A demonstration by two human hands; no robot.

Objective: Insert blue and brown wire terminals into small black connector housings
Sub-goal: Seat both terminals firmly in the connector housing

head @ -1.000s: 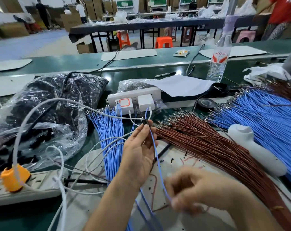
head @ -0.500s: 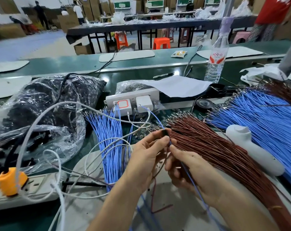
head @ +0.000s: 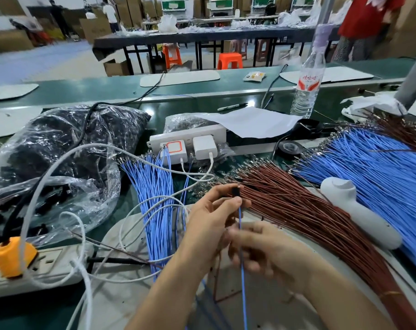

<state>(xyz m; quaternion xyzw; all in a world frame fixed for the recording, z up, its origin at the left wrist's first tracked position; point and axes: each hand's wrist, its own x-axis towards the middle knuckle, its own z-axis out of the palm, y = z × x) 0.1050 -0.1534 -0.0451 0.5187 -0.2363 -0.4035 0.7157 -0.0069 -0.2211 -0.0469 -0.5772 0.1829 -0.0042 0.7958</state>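
At the far left, a crinkled clear plastic bag (head: 59, 151) holds a heap of dark parts, too jumbled to make out. Just right of it fans a loose bundle of thin blue wires (head: 154, 198), with metal terminals at the far ends. The left hand (head: 209, 222) pinches a small black plastic connector housing (head: 235, 192) between thumb and fingertip, raised in front of the near tips of the brown wires. A single blue wire (head: 242, 277) hangs from the housing's underside toward the camera. The right hand (head: 261, 251) is blurred, its fingers curled at that wire. Whether they actually nip it, I cannot tell. Further right lies a thick sheaf of brown wires (head: 309, 210), then a broad spread of blue wires (head: 381, 175).

The housing looks feather-light, rigid and easy to fumble, so it is probably best gripped on its side faces with the openings left clear. The wires look limp. I would hold one close behind its terminal so that it pushes in without buckling, and spare the thin crimped metal, which likely bends easily.
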